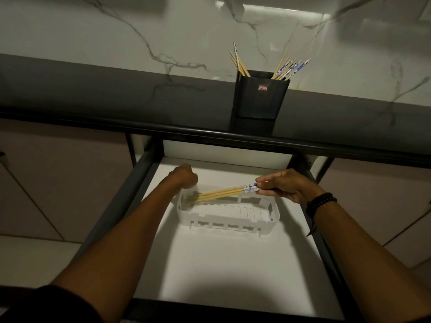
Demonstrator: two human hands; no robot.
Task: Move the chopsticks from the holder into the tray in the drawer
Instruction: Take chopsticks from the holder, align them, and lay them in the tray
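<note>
Pinching the bundle of blue-patterned bamboo chopsticks by its right end, the right hand could spill the sticks past the white slotted plastic tray if the fisted left hand lets its end tilt

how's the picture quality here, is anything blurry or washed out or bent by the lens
Head view: dim overall; glare strip on the marble wall; left hand and nearby chopstick tips slightly motion-blurred; counter edge bowed by the wide lens; arm shadows fall across the white drawer floor.

Bamboo chopsticks slanting over white slotted tray in drawer, more in black holder
</note>
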